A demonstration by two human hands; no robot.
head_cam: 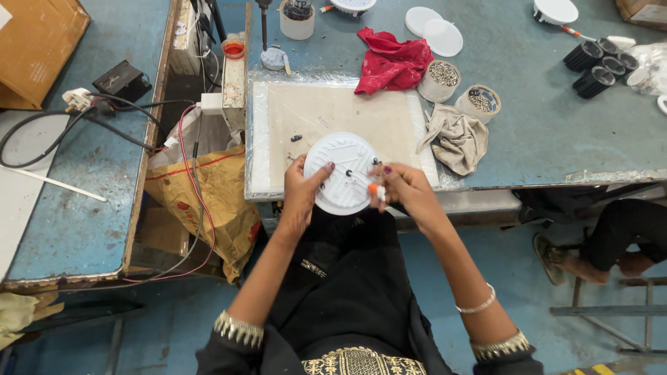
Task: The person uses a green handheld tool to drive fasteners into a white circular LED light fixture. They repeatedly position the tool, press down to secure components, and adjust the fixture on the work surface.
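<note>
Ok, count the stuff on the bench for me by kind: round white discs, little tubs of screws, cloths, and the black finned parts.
White round discs: 5, one between left hand and right hand
Screw tubs: 2
Cloths: 2, red cloth, beige cloth
Black finned parts: 4
Total: 13

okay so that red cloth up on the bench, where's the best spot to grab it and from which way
Pinch the red cloth at its raised, crumpled middle, coming straight down from above. It lies in a loose heap, so a fold stands up there, and the screw tub crowds its right edge.
</note>
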